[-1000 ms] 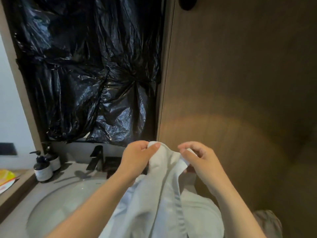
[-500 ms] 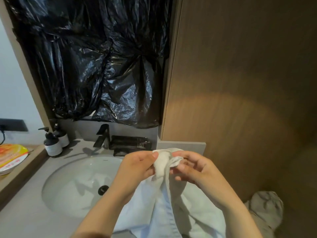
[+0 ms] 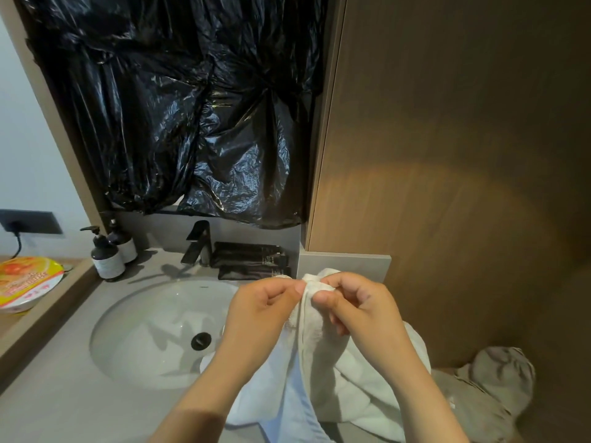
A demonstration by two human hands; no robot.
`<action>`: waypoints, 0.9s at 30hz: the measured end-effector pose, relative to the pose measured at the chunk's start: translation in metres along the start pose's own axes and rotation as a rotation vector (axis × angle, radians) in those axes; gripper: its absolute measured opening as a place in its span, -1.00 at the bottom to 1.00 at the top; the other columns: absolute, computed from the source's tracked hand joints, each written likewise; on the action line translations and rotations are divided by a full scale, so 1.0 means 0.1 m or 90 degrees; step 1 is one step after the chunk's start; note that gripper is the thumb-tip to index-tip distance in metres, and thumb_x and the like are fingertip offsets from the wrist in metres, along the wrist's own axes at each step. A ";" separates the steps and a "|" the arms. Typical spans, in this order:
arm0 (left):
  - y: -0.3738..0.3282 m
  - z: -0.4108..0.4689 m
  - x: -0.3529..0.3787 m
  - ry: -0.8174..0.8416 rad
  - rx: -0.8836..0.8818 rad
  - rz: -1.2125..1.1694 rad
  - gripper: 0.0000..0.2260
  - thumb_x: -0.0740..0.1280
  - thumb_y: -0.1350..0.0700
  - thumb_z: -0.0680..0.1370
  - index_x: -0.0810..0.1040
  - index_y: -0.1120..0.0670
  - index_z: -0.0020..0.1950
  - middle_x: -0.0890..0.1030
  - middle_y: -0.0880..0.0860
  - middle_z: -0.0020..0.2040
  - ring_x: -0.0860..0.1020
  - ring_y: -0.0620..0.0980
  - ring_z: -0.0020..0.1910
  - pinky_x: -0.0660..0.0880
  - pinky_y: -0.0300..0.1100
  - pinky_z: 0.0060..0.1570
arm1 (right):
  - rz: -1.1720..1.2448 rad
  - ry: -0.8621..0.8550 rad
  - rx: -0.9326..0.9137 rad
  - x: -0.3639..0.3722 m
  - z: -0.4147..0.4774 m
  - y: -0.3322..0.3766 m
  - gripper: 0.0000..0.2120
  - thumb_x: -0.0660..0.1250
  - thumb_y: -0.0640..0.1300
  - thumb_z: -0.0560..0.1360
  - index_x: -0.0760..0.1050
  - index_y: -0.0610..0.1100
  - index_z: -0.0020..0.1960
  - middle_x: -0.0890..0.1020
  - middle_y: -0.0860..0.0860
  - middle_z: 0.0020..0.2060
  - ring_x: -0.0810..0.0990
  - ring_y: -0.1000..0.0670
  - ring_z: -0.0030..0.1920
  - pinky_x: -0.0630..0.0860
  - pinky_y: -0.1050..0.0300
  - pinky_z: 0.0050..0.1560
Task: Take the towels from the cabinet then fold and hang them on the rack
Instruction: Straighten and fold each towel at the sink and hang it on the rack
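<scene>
Head: left hand (image 3: 262, 311), right hand (image 3: 363, 310) seemingly pinch towel (image 3: 350, 394)

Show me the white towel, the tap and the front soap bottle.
white towel (image 3: 319, 362): head view, hanging middle fold.
tap (image 3: 197, 241): head view, black spout.
front soap bottle (image 3: 108, 266): head view, white label.

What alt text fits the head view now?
The left hand and right hand pinch the bunched top of a white towel, which hangs over a grey counter beside a round sink. Above the tap hangs black plastic sheeting.
</scene>
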State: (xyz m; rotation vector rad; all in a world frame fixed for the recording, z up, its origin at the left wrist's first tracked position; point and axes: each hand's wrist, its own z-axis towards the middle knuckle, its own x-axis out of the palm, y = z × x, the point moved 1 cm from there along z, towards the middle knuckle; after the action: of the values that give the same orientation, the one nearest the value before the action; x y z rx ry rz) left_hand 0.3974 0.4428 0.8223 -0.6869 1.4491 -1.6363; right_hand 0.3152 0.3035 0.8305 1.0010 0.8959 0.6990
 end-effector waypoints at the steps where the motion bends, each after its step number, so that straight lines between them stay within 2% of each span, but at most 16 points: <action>1: 0.01 -0.02 -0.01 0.021 -0.003 -0.006 -0.83 0.32 0.05 0.57 0.72 -0.09 -0.04 0.71 -0.06 -0.14 0.65 -0.10 -0.11 0.59 -0.10 0.02 | 0.001 -0.008 0.005 0.00 0.00 0.00 -0.86 0.42 -0.11 0.50 0.62 0.08 -0.21 0.56 0.05 -0.47 0.49 0.15 -0.45 0.43 0.33 -0.39; 6: 0.05 -0.08 -0.03 0.088 -0.003 -0.042 -0.83 0.38 0.14 0.54 0.69 -0.07 0.07 0.71 -0.07 -0.02 0.65 -0.11 0.00 0.56 -0.31 0.00 | 0.008 -0.019 0.009 0.00 -0.01 -0.01 -0.89 0.41 -0.12 0.51 0.63 0.02 -0.18 0.57 0.08 -0.47 0.50 0.16 -0.44 0.43 0.34 -0.38; 11: 0.07 -0.09 -0.01 0.004 0.045 0.017 -0.85 0.43 0.17 0.50 0.69 -0.08 -0.05 0.70 -0.11 -0.14 0.66 -0.13 -0.11 0.55 -0.36 -0.09 | -0.008 0.001 -0.003 -0.03 0.00 0.00 -0.90 0.40 -0.11 0.52 0.63 0.02 -0.16 0.54 0.04 -0.50 0.48 0.12 -0.49 0.43 0.31 -0.41; 14: 0.08 -0.09 -0.08 -0.023 0.077 0.011 -0.83 0.42 0.23 0.50 0.68 -0.04 -0.06 0.70 -0.09 -0.13 0.66 -0.13 -0.14 0.55 -0.36 -0.12 | -0.062 0.030 0.036 -0.23 -0.02 -0.08 -0.97 0.41 -0.05 0.51 0.58 0.05 -0.11 0.52 -0.03 -0.54 0.46 0.07 -0.54 0.43 0.25 -0.43; 18: 0.06 -0.02 -0.26 -0.063 0.107 0.027 -0.85 0.40 0.25 0.51 0.67 0.01 -0.03 0.70 -0.11 -0.11 0.65 -0.18 -0.13 0.53 -0.40 -0.14 | -0.170 0.067 0.108 -0.46 -0.07 -0.23 -0.87 0.44 0.06 0.46 0.55 0.04 -0.14 0.56 -0.03 -0.52 0.50 0.04 -0.53 0.43 0.26 -0.42; 21: 0.06 0.05 -0.31 -0.077 0.101 0.016 -0.85 0.38 0.27 0.52 0.67 0.06 -0.01 0.70 -0.05 -0.09 0.65 -0.12 -0.10 0.56 -0.32 -0.09 | -0.237 0.088 0.081 -0.44 -0.08 -0.29 -0.83 0.43 0.10 0.47 0.55 0.01 -0.17 0.55 0.02 -0.48 0.51 0.08 -0.49 0.48 0.20 -0.35; 25: 0.06 0.09 -0.36 -0.072 0.129 0.036 -0.85 0.36 0.28 0.54 0.66 0.06 0.00 0.69 -0.08 -0.08 0.64 -0.14 -0.10 0.53 -0.36 -0.11 | -0.210 0.146 0.076 -0.34 -0.11 -0.33 -0.94 0.40 0.05 0.51 0.57 0.10 -0.11 0.56 0.03 -0.42 0.52 0.10 -0.46 0.51 0.21 -0.34; 27: 0.07 0.11 -0.42 -0.085 0.146 0.090 -0.84 0.35 0.26 0.55 0.65 0.01 -0.01 0.67 -0.14 -0.10 0.62 -0.21 -0.13 0.49 -0.43 -0.14 | -0.204 0.145 0.094 -0.34 -0.13 -0.32 -0.84 0.40 0.08 0.50 0.56 0.03 -0.20 0.56 0.01 -0.41 0.51 0.11 -0.45 0.52 0.17 -0.34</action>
State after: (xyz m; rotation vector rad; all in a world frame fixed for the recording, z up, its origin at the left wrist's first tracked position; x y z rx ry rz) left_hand 0.4298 0.4727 0.8221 -0.5398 1.1667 -1.5852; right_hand 0.2911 0.2678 0.8083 0.8900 1.2891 0.4849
